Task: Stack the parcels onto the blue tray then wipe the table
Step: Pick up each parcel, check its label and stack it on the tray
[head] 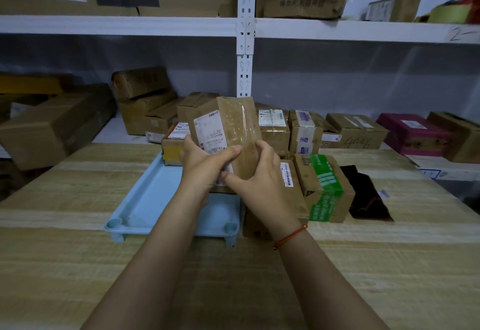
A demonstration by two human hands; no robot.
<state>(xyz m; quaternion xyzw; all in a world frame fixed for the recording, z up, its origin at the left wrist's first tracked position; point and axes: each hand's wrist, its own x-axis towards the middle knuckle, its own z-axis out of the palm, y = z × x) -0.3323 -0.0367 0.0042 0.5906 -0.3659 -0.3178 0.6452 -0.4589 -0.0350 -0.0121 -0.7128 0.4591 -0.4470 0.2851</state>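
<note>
Both your hands grip 1 taped brown parcel (228,132), held upright and tilted above the blue tray (153,200). Left hand (205,163) wraps its lower left side, thumb across the front by the label. Right hand (255,174) clamps the lower right edge, fingers curled on it, red cord (289,237) at the wrist. 1 parcel with a yellow stripe (172,148) sits at the tray's far end. Just right of the tray: 1 brown parcel (293,187), then a green-taped parcel (324,187), then a dark cloth (366,194), all on the wooden table (78,264).
</note>
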